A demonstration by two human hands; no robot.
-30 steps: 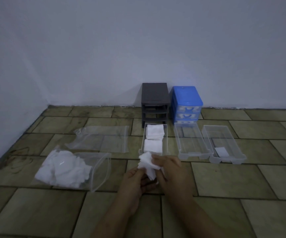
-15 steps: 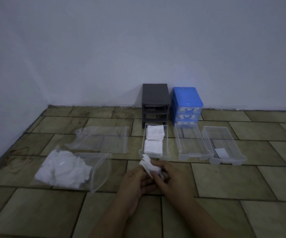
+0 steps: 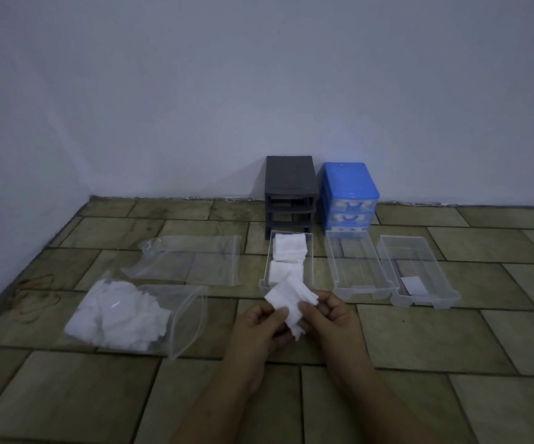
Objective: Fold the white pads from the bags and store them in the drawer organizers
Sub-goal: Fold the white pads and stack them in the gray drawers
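A white pad (image 3: 291, 302) sits between both hands, held up just in front of the near end of the leftmost clear drawer (image 3: 309, 251). The left hand (image 3: 259, 328) pinches its lower left part and the right hand (image 3: 329, 318) pinches its right edge, so each grip is narrow and closed on the pad. The pad looks partly folded, its corners pointing up-left and down, tilted rather than square to the drawer.

That drawer lies straight ahead of the hands, long axis running away from the person, and already holds two folded pads (image 3: 289, 257) one behind the other. Its near end seems the only room left, and both hands are about equally near to it.

To the right stand an empty clear drawer (image 3: 357, 267) and a third drawer (image 3: 419, 270) with a small white piece in it. Behind are a dark grey organizer (image 3: 291, 190) and a blue organizer (image 3: 350, 190). On the floor (image 3: 419, 347) to the left lie a bag of unfolded pads (image 3: 131, 315) and an empty bag (image 3: 188, 261).
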